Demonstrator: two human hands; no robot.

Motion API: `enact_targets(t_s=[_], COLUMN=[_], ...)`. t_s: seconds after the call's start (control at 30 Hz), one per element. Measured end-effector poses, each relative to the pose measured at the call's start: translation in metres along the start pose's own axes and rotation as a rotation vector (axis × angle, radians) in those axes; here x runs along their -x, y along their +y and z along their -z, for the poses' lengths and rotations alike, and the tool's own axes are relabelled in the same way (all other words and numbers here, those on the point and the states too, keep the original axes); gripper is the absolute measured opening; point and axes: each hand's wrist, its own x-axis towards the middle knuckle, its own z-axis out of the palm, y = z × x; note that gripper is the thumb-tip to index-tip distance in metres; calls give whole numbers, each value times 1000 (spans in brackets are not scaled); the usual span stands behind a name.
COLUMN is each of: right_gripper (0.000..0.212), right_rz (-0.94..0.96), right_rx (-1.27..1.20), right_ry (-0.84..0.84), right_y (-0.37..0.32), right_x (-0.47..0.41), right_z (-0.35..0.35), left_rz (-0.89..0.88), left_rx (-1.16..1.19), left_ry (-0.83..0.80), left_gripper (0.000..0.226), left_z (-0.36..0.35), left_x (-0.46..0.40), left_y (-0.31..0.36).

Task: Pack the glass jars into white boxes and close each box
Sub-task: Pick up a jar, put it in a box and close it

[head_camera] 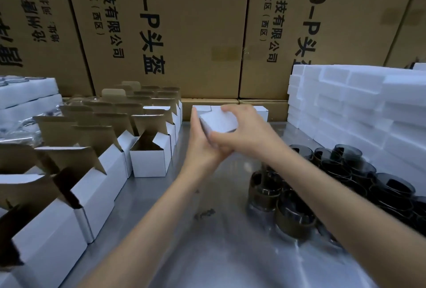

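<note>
A small white box point(217, 122) with its lid down is held above the middle of the metal table point(207, 241), tilted. My left hand point(201, 147) cups it from the left and below. My right hand point(242, 130) grips it from the right, fingers curled over its top edge. Several dark glass jars point(345, 172) stand in a cluster at the right, under my right forearm. Rows of open white boxes point(149, 161) with raised brown flaps fill the left side.
Closed white boxes point(261, 111) stand at the back behind my hands. A tall stack of closed white boxes point(357, 108) rises at the right. White foam trays point(27, 94) lie at the far left. Large brown cartons point(184, 34) wall off the back.
</note>
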Motion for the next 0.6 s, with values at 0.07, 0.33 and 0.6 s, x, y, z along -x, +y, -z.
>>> enact_targets(t_s=[0.07,0.33,0.6], right_gripper=[63,58,70], right_rz=[-50,-415,-479], right_rx=[-67,-44,239], right_ry=[15,272,167], right_y=[16,172,263], right_x=[-30,-117,-153], right_z=[12,34,22], left_rz=[-14,121,57], left_rx=[-128,-534,-661], left_ry=[20,-139,-151], left_gripper=[118,93,89], left_z=[-11,-19,-22], left_x=[-16,-29,-34], left_y=[-6,-98,-109])
